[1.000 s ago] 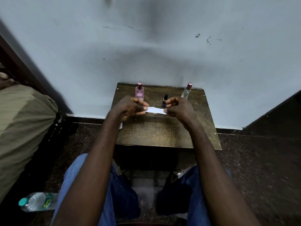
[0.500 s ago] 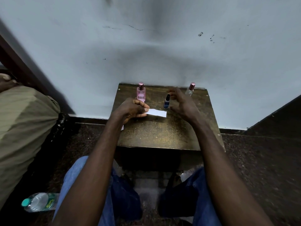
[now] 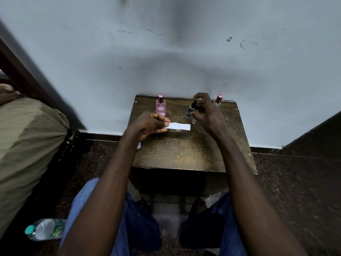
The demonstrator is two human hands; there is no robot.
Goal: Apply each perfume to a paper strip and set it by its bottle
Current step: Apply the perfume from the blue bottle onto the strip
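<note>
Right hand (image 3: 206, 112), open before, now grips blue bottle (image 3: 191, 110); left hand (image 3: 147, 124) pinches paper strip (image 3: 180, 126). Bottles three, strips two.

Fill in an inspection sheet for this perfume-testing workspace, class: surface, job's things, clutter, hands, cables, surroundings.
Surface: small dark wooden table against the wall, top worn.
Job's things: pink bottle upright at the back; clear bottle partly behind the right hand; dark blue bottle, blurred; white paper strip held by one end.
Clutter: paper scrap showing under the left wrist.
Hands: left hand pinches the strip; right hand has fingers curled round the dark blue bottle.
Cables: nothing seen.
Surroundings: pale wall; water bottle lying on the floor; beige cloth at left.
</note>
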